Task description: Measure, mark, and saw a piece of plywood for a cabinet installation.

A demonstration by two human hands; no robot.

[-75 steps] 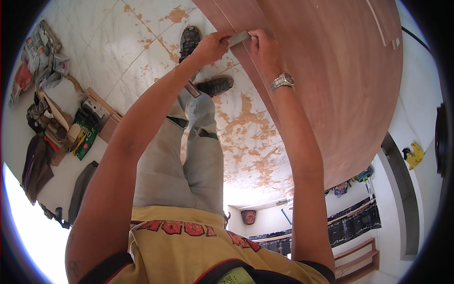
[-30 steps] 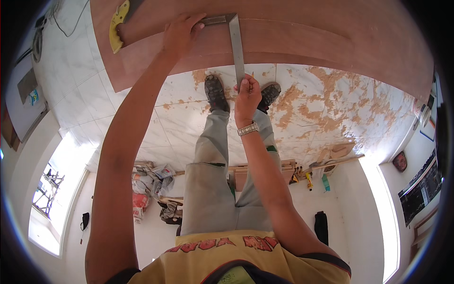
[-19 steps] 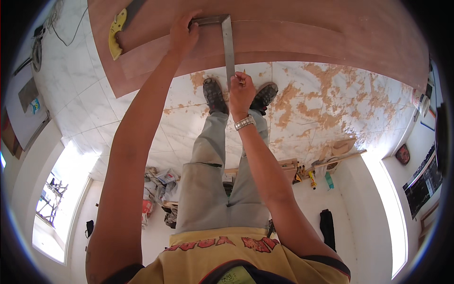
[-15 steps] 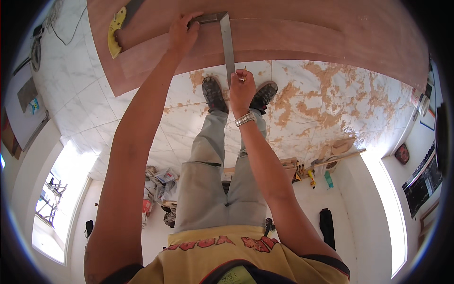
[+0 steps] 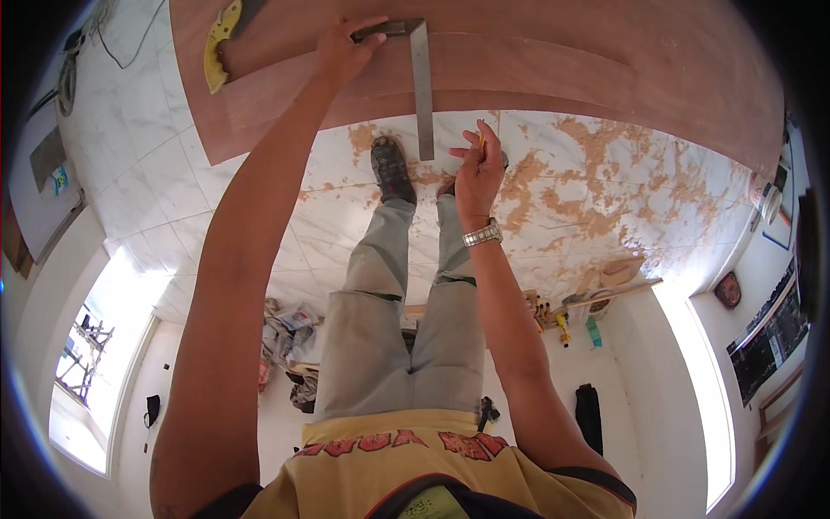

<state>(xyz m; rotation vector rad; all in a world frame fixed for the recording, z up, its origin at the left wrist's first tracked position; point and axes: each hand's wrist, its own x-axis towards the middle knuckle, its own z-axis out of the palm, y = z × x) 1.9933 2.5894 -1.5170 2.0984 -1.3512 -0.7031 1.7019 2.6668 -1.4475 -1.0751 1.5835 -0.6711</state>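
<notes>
our right hand (image 5: 477, 169) pinches a pencil (image 5: 482, 138) just off the square's blade tip, ready beside its edge | our left hand (image 5: 341, 50) presses the square (image 5: 421, 78) flat on the board (image 5: 553, 60), keeping it steady | yellow tool (image 5: 218, 48) lies at the board's far-left end

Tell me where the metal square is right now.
In the head view, the metal square lies top centre on the reddish wood panel. The left hand presses its short arm, and its long blade points toward the right hand.
</notes>
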